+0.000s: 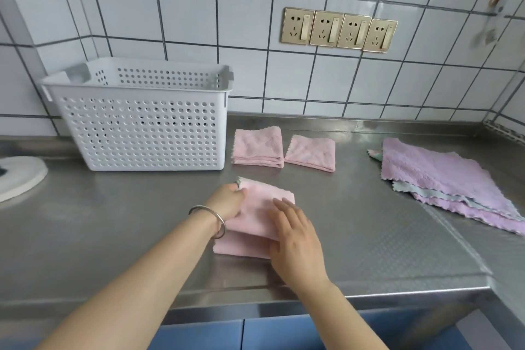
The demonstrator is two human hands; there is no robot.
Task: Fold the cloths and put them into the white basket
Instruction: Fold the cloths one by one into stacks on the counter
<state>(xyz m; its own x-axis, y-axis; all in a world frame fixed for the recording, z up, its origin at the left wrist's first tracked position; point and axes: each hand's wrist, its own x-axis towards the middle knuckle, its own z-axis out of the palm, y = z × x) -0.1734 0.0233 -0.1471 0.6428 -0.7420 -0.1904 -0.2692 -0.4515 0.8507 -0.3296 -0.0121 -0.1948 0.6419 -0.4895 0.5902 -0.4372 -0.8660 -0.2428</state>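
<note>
A pink cloth [257, 207] lies partly folded on the steel counter in front of me. My left hand [228, 199] pinches its far left corner, where a green edge shows. My right hand [295, 231] lies flat with straight fingers on the cloth's right side. Two folded pink cloths [258, 146] [311, 152] sit side by side behind it. The white perforated basket [142, 128] stands at the back left against the tiled wall. A loose stack of unfolded purple and grey cloths [443, 182] lies at the right.
The steel counter [113, 221] ends in a front edge just below my wrists. A round white object [20, 176] sits at the far left. Four wall sockets [338, 29] are mounted on the tiles above the folded cloths.
</note>
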